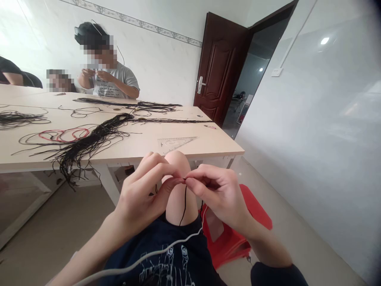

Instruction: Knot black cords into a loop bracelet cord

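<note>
Thumb and forefinger of my left hand (150, 180) pinch a thin black cord (185, 202) above my raised knee. My right hand (216, 190) pinches the same cord, its fingertips touching or nearly touching the left ones. One end of the cord hangs down between the hands over my thigh. Short dark pieces of cord also show beneath each palm. The exact spot where the cord is held is mostly hidden by the fingertips. Both hands are off the table, just in front of its near edge.
On the table (220, 147) lie a large bundle of black cords (98, 135), a red cord loop (64, 136), a clear set square (177, 143) and a pen (210, 127). A co-worker (113, 79) sits across. A white cable (149, 258) crosses my lap; red fabric (226, 246) is at my right.
</note>
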A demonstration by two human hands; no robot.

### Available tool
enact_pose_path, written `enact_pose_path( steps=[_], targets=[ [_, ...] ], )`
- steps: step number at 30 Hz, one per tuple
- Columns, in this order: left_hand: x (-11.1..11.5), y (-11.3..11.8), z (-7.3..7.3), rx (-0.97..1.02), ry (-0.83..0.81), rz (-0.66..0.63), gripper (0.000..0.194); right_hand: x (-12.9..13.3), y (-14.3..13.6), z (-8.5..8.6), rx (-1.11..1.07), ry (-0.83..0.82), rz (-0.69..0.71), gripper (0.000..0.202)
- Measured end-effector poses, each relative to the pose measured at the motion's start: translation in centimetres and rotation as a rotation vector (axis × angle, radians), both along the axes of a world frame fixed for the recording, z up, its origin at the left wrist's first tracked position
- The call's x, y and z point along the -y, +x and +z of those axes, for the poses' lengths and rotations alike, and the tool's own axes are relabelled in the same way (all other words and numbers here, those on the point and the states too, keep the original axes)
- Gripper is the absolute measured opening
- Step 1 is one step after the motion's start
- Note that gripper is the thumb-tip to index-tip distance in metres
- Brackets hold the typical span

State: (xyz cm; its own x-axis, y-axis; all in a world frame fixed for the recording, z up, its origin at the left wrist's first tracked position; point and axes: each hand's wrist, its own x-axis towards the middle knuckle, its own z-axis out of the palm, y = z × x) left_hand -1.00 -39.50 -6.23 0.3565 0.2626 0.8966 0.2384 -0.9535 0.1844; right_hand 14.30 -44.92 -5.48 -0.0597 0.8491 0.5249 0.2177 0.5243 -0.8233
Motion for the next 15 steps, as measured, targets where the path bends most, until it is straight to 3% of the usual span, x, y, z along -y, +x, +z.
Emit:
enact_pose_path(
  steps=[15],
  targets=[
    [0.24,0.21,0.08,0.030,-0.027,-0.001,0.022,0.15,-0.07,0.07,-0.013,-0.065,0.035,0.007]
  ],
)
